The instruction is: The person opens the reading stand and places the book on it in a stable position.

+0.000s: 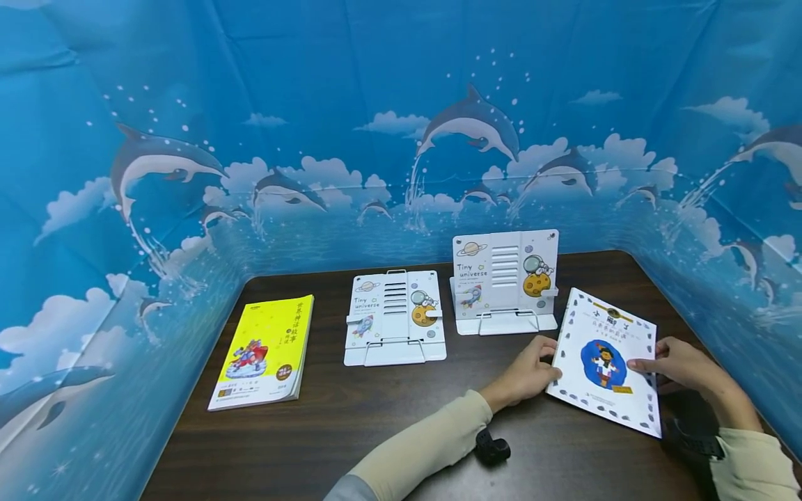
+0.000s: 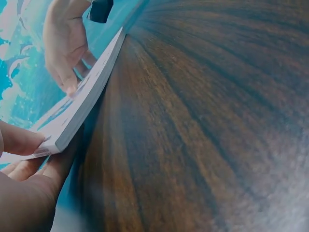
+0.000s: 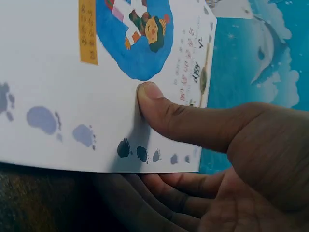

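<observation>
A white book (image 1: 583, 334) with a blue oval picture and footprints round its cover is held at the right of the table, tilted and raised off the wood. My left hand (image 1: 525, 370) pinches its left edge, thumb on top and fingers beneath, as the left wrist view shows. On the opposite edge my right hand (image 1: 692, 369) grips it; in the right wrist view the thumb (image 3: 159, 104) presses the cover while the other fingers (image 3: 188, 188) lie underneath. Just left of the book stands a white metal book stand (image 1: 501, 278) with its back plate raised.
A second white book stand (image 1: 395, 313), leaning further back, sits left of the upright one. At the far left lies a yellow book (image 1: 263, 348). A blue dolphin-print curtain (image 1: 376, 139) rises around the dark wooden table (image 1: 282, 445).
</observation>
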A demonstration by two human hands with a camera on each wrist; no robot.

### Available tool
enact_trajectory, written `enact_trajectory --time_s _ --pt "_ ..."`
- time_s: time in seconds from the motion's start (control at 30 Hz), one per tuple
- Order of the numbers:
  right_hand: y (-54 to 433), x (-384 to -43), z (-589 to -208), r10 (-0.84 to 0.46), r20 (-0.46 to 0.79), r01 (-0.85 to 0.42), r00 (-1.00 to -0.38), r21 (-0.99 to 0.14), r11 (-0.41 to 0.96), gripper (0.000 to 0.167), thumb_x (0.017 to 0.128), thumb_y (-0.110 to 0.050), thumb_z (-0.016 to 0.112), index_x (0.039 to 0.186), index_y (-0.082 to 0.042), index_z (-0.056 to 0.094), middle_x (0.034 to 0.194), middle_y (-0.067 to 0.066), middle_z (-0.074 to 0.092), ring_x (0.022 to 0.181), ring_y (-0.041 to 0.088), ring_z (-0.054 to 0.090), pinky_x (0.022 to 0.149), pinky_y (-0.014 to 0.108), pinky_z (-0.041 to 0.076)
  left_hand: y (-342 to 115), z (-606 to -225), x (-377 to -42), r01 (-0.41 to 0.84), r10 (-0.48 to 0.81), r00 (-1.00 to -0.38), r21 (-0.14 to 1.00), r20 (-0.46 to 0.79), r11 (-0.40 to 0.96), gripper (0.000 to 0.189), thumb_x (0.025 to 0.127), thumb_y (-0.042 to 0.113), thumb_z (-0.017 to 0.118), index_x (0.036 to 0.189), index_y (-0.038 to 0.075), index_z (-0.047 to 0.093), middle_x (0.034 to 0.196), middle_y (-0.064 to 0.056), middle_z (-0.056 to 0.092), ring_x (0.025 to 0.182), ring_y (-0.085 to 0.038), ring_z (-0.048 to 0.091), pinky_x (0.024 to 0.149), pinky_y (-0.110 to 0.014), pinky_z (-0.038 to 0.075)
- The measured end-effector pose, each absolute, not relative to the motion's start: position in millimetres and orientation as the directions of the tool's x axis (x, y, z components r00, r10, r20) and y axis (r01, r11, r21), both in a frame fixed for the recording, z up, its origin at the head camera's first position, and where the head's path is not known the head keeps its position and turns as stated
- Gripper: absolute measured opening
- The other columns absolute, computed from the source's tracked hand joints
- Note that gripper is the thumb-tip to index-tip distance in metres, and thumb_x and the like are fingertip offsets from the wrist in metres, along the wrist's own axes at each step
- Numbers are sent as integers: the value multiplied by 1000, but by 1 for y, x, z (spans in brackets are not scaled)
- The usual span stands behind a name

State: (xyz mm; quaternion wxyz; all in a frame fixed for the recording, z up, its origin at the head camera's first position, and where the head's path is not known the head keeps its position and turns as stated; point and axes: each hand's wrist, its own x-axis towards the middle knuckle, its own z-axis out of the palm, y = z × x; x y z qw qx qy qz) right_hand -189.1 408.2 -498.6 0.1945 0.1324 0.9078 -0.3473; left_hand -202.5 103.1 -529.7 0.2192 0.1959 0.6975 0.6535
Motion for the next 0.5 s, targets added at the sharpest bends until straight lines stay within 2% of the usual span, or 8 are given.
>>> enact_trajectory --time_s 0.13,0.23,0.37,0.5 --pt "411 -184 -495 -2 -450 328 -893 -654 681 90 101 -42 74 137 25 28 114 36 58 93 25 68 85 49 66 100 -525 -206 13 553 -833 997 -31 75 41 97 -10 61 134 5 53 137 -15 67 90 -9 70 75 -18 56" --pt "414 -180 -493 -45 -417 293 -908 -708 642 86 106 -32 68 145 26 18 121 39 59 98 27 71 88 51 65 98 -524 -210 18 543 -840 998 -18 61 42 96 -10 61 135 5 54 135 -16 68 87 -7 68 74 -16 54" --pt "414 -176 -494 -8 -328 258 -944 -755 603 79 107 -27 67 147 24 22 117 34 69 95 26 73 83 44 66 97 -527 -213 21 529 -849 999 -7 48 43 96 -10 61 137 5 54 136 -15 68 87 -5 68 74 -15 53" --pt "410 -175 -494 64 -229 221 -971 -767 602 74 107 -29 67 146 22 31 117 36 71 91 24 74 76 38 66 97 -523 -218 33 503 -864 998 2 52 44 93 -9 65 134 7 57 132 -13 71 87 -4 69 75 -16 54"
